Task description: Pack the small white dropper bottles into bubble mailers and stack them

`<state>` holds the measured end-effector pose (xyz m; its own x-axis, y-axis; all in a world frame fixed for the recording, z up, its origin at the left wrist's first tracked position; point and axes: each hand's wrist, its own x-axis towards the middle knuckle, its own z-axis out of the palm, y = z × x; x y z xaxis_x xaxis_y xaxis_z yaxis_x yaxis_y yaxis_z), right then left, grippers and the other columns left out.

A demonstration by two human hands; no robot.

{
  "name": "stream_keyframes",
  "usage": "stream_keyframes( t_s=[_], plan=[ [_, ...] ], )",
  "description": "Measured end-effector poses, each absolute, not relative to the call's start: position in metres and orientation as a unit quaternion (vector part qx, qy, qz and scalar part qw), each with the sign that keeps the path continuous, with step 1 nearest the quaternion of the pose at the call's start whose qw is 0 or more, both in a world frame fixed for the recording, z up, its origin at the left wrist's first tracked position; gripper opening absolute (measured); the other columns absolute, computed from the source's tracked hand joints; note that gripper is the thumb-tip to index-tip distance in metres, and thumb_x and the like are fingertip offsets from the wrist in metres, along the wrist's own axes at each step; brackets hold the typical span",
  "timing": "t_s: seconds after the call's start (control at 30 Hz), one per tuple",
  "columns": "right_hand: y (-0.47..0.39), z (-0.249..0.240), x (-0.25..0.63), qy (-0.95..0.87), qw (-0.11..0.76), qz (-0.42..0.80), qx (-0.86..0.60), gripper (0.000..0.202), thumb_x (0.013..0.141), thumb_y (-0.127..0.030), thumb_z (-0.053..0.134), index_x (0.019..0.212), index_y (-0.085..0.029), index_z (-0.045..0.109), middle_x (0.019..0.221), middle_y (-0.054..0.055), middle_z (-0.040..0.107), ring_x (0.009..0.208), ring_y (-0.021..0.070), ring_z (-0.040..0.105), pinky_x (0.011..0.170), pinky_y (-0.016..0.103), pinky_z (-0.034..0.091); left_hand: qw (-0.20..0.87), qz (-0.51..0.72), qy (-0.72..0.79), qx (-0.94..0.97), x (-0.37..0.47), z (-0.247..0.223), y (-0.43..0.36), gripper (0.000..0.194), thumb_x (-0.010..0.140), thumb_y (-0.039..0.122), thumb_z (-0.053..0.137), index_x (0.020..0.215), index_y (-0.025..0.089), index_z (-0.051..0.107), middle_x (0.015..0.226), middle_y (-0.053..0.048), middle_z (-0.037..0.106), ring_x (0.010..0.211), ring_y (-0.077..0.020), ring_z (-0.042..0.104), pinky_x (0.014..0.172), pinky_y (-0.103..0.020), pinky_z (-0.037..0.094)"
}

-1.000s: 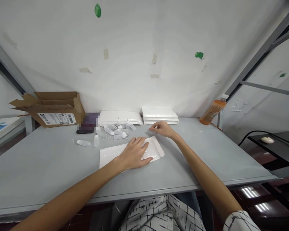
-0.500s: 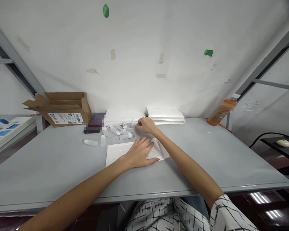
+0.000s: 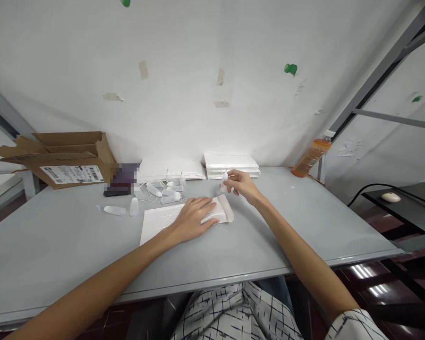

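Observation:
Flat on a white bubble mailer [image 3: 157, 219] rests my left hand [image 3: 194, 218], its fingers spread. The mailer's flap end lies open to the right of that hand. My right hand [image 3: 241, 185] pinches a small white bottle [image 3: 224, 181] just above the table, behind and right of the mailer's flap. Several similar translucent bottles with cords [image 3: 170, 192] lie in a loose group behind the mailer. Two others, one of them lying flat [image 3: 114, 210], are further left.
Two piles of white mailers [image 3: 232, 165] stand against the wall. An open cardboard box [image 3: 74, 163] and a dark, partly blurred object [image 3: 122, 179] are at the left. An orange drink bottle [image 3: 311, 156] leans at the back right; a mouse [image 3: 390, 197] lies beyond.
My right hand has moved right, away from the bottle group, and now has a small bottle in its fingers. My left hand stays on the mailer. The view has turned slightly right.

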<state>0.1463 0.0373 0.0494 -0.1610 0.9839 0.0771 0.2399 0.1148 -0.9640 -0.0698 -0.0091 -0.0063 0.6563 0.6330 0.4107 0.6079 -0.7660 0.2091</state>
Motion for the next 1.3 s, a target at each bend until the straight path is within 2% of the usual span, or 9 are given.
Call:
stream_keyframes(
  t_s=[0.2,0.43,0.53,0.67,0.97,1.17,1.3],
  plan=[
    [0.014,0.045,0.162,-0.646,0.293,0.496,-0.501,0.026,0.065,-0.031,0.075,0.081,-0.018,0.060,0.074,0.002,0.066,0.065,0.0146,0.061,0.047,0.022,0.032,0.042,0.248,0.355,0.900,-0.071,-0.008,-0.007,0.042,0.096,0.044,0.051,0.127,0.017,0.060,0.132,-0.011,0.062,0.123,-0.0275,0.056,0.099,-0.045,0.045],
    [0.016,0.043,0.166,-0.659,0.276,0.487,-0.502,0.031,0.063,-0.040,0.079,0.079,-0.017,0.066,0.071,-0.002,0.058,0.059,0.0086,0.048,0.049,0.023,0.028,0.046,0.263,0.359,0.895,-0.071,-0.007,-0.007,0.042,0.097,0.045,0.047,0.128,0.019,0.059,0.133,-0.011,0.062,0.122,-0.0267,0.057,0.100,-0.045,0.045],
    [0.014,0.047,0.167,-0.662,0.246,0.498,-0.504,0.031,0.066,-0.042,0.077,0.080,-0.016,0.067,0.071,0.001,0.062,0.058,0.0100,0.052,0.046,0.023,0.027,0.043,0.271,0.357,0.893,-0.071,-0.006,-0.008,0.040,0.097,0.043,0.048,0.127,0.019,0.060,0.129,-0.010,0.064,0.121,-0.0264,0.058,0.099,-0.045,0.046],
    [0.013,0.048,0.168,-0.668,0.219,0.512,-0.493,0.033,0.076,-0.047,0.069,0.076,-0.014,0.068,0.085,0.008,0.070,0.058,0.0109,0.058,0.043,0.022,0.028,0.038,0.289,0.361,0.886,-0.070,-0.004,-0.008,0.039,0.097,0.041,0.048,0.126,0.019,0.060,0.127,-0.010,0.065,0.118,-0.0264,0.059,0.098,-0.045,0.047],
    [0.013,0.044,0.166,-0.676,0.225,0.515,-0.477,0.038,0.083,-0.049,0.061,0.076,-0.013,0.070,0.088,0.009,0.071,0.057,0.0095,0.058,0.044,0.022,0.033,0.027,0.301,0.350,0.887,-0.070,-0.005,-0.008,0.037,0.097,0.041,0.049,0.124,0.018,0.061,0.124,-0.010,0.066,0.116,-0.0261,0.061,0.096,-0.044,0.048],
    [0.017,0.039,0.165,-0.657,0.292,0.495,-0.488,0.029,0.073,-0.043,0.073,0.081,-0.015,0.071,0.081,0.005,0.067,0.058,0.0106,0.058,0.045,0.022,0.036,0.025,0.291,0.350,0.890,-0.070,-0.005,-0.008,0.039,0.096,0.041,0.049,0.126,0.019,0.061,0.126,-0.011,0.065,0.117,-0.0272,0.060,0.097,-0.046,0.049],
    [0.016,0.041,0.167,-0.665,0.268,0.496,-0.489,0.028,0.069,-0.040,0.075,0.078,-0.015,0.071,0.066,0.002,0.060,0.054,0.0097,0.051,0.045,0.023,0.032,0.026,0.293,0.350,0.890,-0.070,-0.006,-0.008,0.038,0.096,0.040,0.050,0.126,0.020,0.061,0.125,-0.010,0.066,0.117,-0.0267,0.060,0.097,-0.045,0.049]
  ],
)
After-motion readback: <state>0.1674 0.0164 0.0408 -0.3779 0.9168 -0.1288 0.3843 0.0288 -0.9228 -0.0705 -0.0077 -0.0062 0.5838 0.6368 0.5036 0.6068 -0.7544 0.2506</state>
